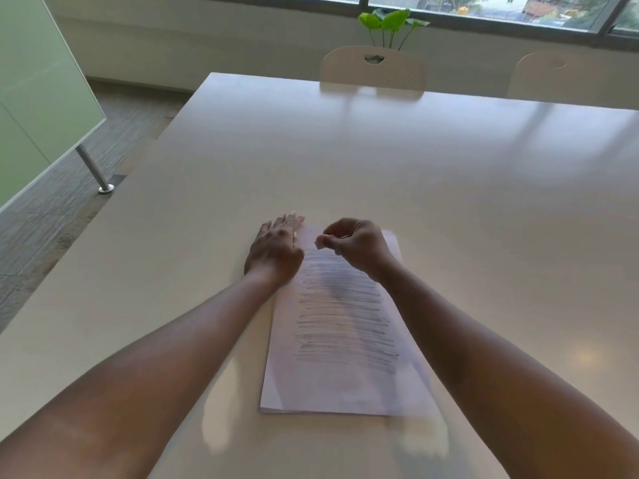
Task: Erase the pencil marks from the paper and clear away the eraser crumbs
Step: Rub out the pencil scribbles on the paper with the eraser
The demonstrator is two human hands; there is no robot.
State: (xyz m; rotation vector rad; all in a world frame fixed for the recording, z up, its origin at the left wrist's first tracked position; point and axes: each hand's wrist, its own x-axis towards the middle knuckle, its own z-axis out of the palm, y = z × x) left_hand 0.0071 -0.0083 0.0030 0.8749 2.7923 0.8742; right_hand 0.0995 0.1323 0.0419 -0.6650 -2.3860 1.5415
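A white sheet of paper [345,382] lies lengthwise on the table in front of me, covered with rows of grey pencil marks [345,323]. My left hand [275,248] lies flat with straight fingers on the paper's far left corner. My right hand [356,245] hovers over the paper's far end and pinches a small white eraser [320,242] between thumb and fingers. The far top of the sheet shows no pencil lines. I see no crumbs on the paper.
The pale table [449,202] stretches far ahead and to both sides. Two beige chairs [373,69] stand at its far edge, a green plant [390,24] behind them. A green glass partition [38,98] with a metal foot stands on the left floor.
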